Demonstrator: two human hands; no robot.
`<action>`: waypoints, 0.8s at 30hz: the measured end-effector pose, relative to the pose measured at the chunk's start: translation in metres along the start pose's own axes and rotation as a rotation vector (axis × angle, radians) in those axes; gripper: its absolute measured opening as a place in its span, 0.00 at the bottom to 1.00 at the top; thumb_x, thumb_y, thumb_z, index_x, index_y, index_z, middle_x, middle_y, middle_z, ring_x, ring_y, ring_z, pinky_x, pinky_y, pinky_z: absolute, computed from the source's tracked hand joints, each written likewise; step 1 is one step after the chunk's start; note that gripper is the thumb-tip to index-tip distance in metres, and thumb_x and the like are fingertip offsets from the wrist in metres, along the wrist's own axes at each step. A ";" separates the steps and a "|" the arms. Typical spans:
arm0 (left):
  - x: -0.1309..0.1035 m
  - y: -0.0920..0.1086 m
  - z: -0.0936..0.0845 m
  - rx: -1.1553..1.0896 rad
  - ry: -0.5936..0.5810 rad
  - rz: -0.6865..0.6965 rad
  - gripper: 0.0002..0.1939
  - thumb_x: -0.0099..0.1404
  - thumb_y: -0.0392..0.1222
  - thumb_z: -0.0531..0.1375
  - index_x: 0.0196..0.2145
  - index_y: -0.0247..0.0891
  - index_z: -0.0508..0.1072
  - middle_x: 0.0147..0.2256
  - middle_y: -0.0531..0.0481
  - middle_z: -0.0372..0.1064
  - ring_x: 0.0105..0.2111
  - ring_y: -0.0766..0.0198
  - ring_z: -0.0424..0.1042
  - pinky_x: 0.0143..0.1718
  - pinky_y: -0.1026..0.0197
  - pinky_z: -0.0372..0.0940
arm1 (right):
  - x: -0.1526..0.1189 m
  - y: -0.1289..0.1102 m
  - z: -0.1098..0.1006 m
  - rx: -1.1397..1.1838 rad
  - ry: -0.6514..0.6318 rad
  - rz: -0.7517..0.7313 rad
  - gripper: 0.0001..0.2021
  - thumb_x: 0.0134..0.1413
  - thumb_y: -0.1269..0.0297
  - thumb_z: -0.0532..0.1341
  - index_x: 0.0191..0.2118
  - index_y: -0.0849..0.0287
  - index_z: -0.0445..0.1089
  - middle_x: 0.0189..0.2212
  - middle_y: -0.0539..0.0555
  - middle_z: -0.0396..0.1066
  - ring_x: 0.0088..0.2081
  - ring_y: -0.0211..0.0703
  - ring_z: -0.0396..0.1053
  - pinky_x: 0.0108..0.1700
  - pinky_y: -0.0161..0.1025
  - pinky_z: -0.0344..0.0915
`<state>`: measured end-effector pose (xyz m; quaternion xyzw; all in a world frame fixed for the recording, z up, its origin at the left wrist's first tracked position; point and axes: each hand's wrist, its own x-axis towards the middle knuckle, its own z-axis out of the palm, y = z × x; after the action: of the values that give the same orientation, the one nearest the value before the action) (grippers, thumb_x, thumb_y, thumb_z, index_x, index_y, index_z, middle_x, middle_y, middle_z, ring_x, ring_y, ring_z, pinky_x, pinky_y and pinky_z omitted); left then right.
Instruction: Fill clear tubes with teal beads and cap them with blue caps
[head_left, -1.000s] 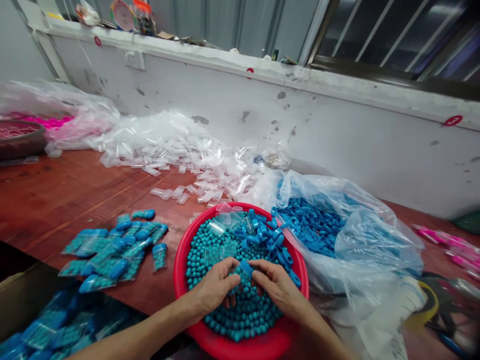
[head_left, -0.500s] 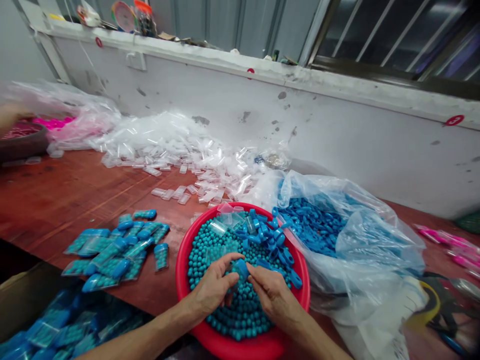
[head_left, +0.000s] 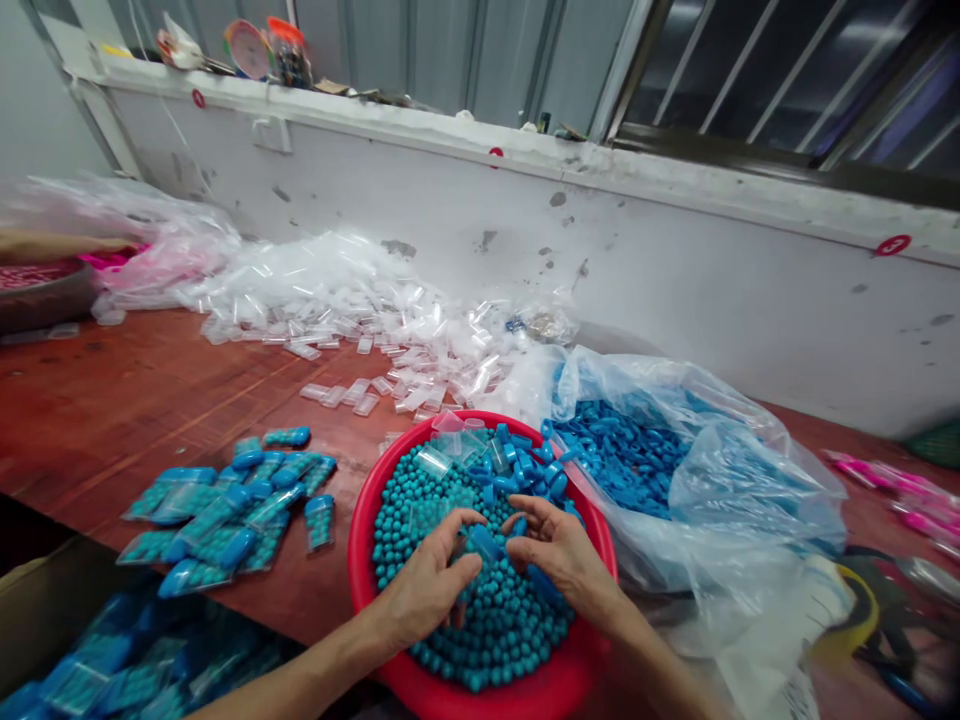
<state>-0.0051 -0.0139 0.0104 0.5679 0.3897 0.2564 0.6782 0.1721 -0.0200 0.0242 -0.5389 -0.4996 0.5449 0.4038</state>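
Currently, head view: two bare hands meet over a red basin [head_left: 362, 530] at the near edge of the reddish tabletop [head_left: 172, 370].
Left hand [head_left: 431, 580]: above the beads, thumb and forefinger curved with a gap between them; a blue cap [head_left: 486, 543] sits at that gap, though I cannot tell whether it is pinched.
Right hand [head_left: 566, 555]: just beside the cap, thumb parted from the raised fingers; blue shows in the opening and under the palm, and whether the fingers grip any of it I cannot tell.
Basin contents: turquoise beads [head_left: 480, 650] throughout, blue pieces [head_left: 517, 460] heaped on the far right part, a few clear cases [head_left: 435, 462] next to them.
Filled packs [head_left: 247, 500]: blue-capped, full of turquoise beads, piled left of the basin; a single pack [head_left: 319, 523] lies just apart from the pile.
Below the edge: more blue-capped packs [head_left: 97, 660], at lower left.
Clear pile [head_left: 375, 300]: transparent cases strewn along the wall [head_left: 697, 290].
Plastic bag [head_left: 750, 480]: right of the basin, open, showing more blue pieces inside.
Far left: another person's arm [head_left: 67, 245] reaches over a dark basin [head_left: 52, 303] toward pink pieces [head_left: 112, 258].
Far right: pink items [head_left: 900, 490] on the tabletop.
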 end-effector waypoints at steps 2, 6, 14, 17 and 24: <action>-0.002 0.001 0.003 0.033 0.055 0.023 0.22 0.59 0.43 0.49 0.52 0.43 0.52 0.25 0.58 0.61 0.11 0.76 0.58 0.11 0.72 0.53 | -0.001 -0.002 0.009 -0.026 0.024 -0.038 0.21 0.43 0.66 0.60 0.47 0.60 0.63 0.33 0.50 0.68 0.28 0.38 0.67 0.29 0.35 0.65; -0.003 0.001 0.008 0.026 0.177 0.115 0.24 0.59 0.42 0.51 0.54 0.41 0.53 0.31 0.52 0.67 0.20 0.70 0.65 0.23 0.66 0.63 | -0.011 -0.009 0.025 -0.285 -0.120 -0.171 0.24 0.49 0.61 0.57 0.53 0.59 0.57 0.41 0.54 0.67 0.42 0.46 0.66 0.42 0.41 0.64; 0.002 0.003 0.010 -0.048 0.198 0.182 0.19 0.56 0.39 0.53 0.47 0.37 0.61 0.40 0.49 0.66 0.41 0.62 0.64 0.46 0.61 0.57 | -0.023 0.001 0.045 -0.774 -0.006 -0.322 0.38 0.39 0.60 0.62 0.56 0.66 0.47 0.45 0.64 0.61 0.44 0.53 0.65 0.43 0.47 0.64; 0.002 0.005 0.014 -0.048 0.205 0.162 0.15 0.56 0.39 0.53 0.43 0.37 0.62 0.31 0.54 0.65 0.32 0.66 0.64 0.38 0.63 0.59 | -0.024 0.006 0.052 -0.858 0.121 -0.394 0.35 0.38 0.62 0.61 0.53 0.67 0.49 0.41 0.64 0.63 0.39 0.54 0.68 0.37 0.47 0.67; 0.000 0.011 0.021 0.025 0.266 0.148 0.08 0.55 0.38 0.53 0.35 0.39 0.64 0.26 0.56 0.61 0.29 0.66 0.62 0.32 0.66 0.58 | -0.027 0.020 0.061 -0.958 0.253 -0.456 0.30 0.37 0.59 0.60 0.48 0.66 0.54 0.37 0.64 0.65 0.34 0.55 0.69 0.30 0.47 0.68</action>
<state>0.0129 -0.0234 0.0226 0.5646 0.4364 0.3735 0.5927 0.1162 -0.0562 0.0043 -0.6020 -0.7437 0.0858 0.2778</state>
